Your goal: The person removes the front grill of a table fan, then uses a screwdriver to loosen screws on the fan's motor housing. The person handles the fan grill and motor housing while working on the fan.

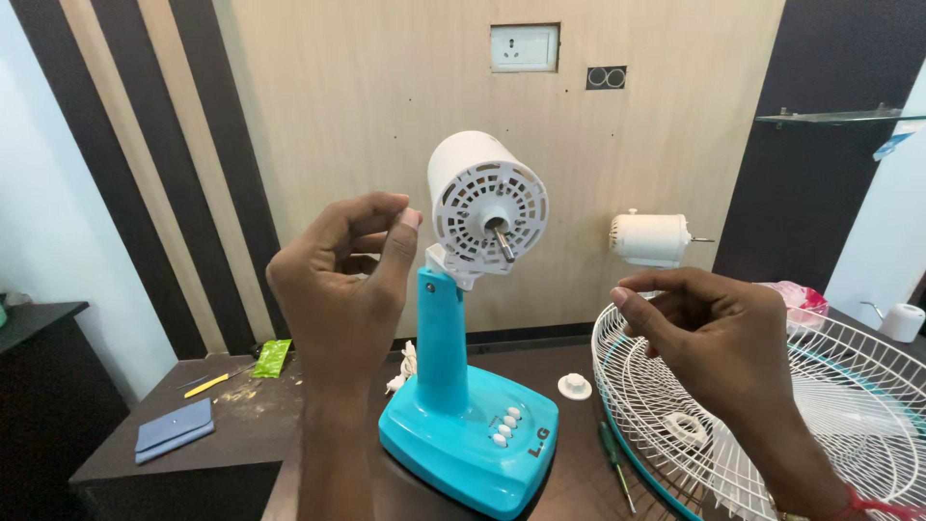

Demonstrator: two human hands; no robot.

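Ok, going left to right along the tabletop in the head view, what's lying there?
Blue wallet → yellow-handled tool → green packet → turquoise fan base → white round cap → green-handled screwdriver → white wire fan guard → small white piece at the far right.

- My left hand (347,280) is raised just left of the fan motor head (487,205), close beside it.
- The motor head sits on top of the stand (442,338), which rises from the fan base (468,439) on the table (241,434).
- My right hand (719,338) hangs to the right of the stand, in front of a second motor (651,238) that sits farther back.
- The wire grille (830,386) lies on the table under and to the right of my right hand.
- A round knob (574,386) rests between the base and the grille.
- A screwdriver (612,463) lies just left of the grille's rim.
- A pouch (174,429) lies at the table's left end.
- A wall socket (524,47) sits on the panel behind, above the motor head.
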